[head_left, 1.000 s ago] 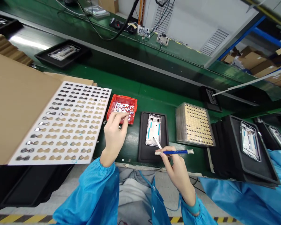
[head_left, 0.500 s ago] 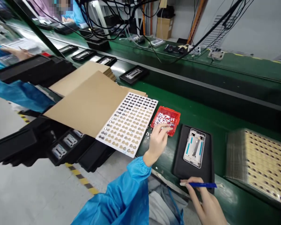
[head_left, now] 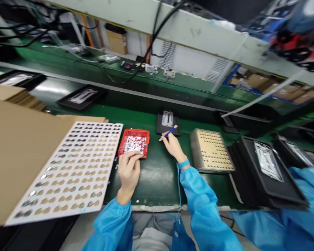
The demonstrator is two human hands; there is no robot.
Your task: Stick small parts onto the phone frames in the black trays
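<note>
Pushed away: black tray [head_left: 168,122], at right hand [head_left: 173,147] | grip closed on blue pen [head_left: 169,132] | left hand [head_left: 129,170] fingertips on red bin [head_left: 134,143]

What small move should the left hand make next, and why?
Probably pinch one small part from the red bin. The left hand rests at the bin's near edge with its fingers over the parts, while the right hand, holding the blue pen, has reached the black tray.
</note>
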